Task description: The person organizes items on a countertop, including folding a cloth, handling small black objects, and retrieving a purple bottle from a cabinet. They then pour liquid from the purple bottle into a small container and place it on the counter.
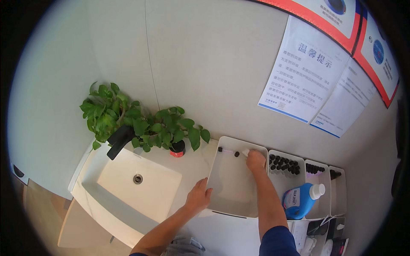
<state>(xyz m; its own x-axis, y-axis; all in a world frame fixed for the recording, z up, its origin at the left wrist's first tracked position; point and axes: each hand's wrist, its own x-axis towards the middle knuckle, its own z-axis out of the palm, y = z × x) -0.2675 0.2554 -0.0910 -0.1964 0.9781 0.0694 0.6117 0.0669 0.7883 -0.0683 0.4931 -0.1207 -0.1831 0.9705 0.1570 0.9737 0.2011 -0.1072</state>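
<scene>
My right hand [255, 160] is inside a large white plastic bin [233, 209], near its back right corner, closed on a crumpled white tissue or cloth [246, 152]. Two small items with black caps lie by the bin's back wall: a small clear vial [227, 150] at the left, and a black cap [236, 154] closer to my right hand. My left hand [198, 196] rests at the bin's left outer wall, its fingers apart; whether it grips the rim cannot be told. Light smudges show on the bin's floor.
Left are a white sink [153, 179], a black faucet [120, 142] and potted green plants [160, 128]. To the right, a bin [283, 153] holds several black-capped vials [282, 164], with a blue detergent bottle [299, 200] in front and narrower bins [338, 192] beyond. Printed sheets [294, 70] hang on the wall.
</scene>
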